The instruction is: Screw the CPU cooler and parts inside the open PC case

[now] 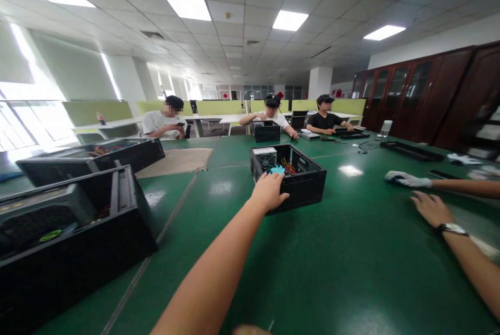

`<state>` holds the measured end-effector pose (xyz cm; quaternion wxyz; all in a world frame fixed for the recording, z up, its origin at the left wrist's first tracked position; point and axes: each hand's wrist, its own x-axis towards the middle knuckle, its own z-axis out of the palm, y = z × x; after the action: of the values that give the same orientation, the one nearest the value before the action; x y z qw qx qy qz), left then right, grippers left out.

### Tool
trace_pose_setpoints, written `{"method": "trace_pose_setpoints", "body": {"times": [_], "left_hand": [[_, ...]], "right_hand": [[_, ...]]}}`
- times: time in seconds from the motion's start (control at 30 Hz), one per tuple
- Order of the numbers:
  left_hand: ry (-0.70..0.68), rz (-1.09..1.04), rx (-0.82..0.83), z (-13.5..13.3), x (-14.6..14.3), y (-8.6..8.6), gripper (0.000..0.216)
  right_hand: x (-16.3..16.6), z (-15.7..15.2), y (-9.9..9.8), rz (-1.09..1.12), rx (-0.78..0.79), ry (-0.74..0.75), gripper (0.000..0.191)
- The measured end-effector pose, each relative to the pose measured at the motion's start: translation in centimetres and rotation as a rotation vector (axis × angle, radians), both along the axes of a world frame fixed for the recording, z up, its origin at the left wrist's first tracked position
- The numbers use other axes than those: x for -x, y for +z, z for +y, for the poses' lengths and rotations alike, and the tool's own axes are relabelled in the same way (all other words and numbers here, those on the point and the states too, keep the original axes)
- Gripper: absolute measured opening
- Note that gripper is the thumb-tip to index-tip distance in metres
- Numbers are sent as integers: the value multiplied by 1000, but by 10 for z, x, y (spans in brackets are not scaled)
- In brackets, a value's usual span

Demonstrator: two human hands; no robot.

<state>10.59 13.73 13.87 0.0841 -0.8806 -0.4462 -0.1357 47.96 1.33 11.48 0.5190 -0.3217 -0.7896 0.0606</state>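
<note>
An open black computer case [302, 181] stands on the green table [332, 272] in front of me, with a fan, a pale blue part and coloured wires inside. My left hand [268, 191] reaches forward and its fingers curl over the near rim of the case. My right hand [432, 208], with a watch on its wrist, lies flat on the table to the right of the case, fingers stretched out, holding nothing.
Two larger black computer cases [70, 231] [97, 160] stand at the left. A gloved hand of another person [406, 180] rests on the table at the right. Three people sit at the far end with another case [266, 131]. Dark wooden cabinets [429, 92] line the right wall.
</note>
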Motion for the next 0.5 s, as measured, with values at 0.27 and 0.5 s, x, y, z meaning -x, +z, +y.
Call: {"method": "trace_pose_setpoints", "body": {"times": [0.27,0.5], "left_hand": [[124,42,45,-50,16,33,33],[0,181,197,-170,57,45,9]], "right_hand": [[122,-68,16,-51,2,71,34],[157,-81,54,175,89,-366,30]]}}
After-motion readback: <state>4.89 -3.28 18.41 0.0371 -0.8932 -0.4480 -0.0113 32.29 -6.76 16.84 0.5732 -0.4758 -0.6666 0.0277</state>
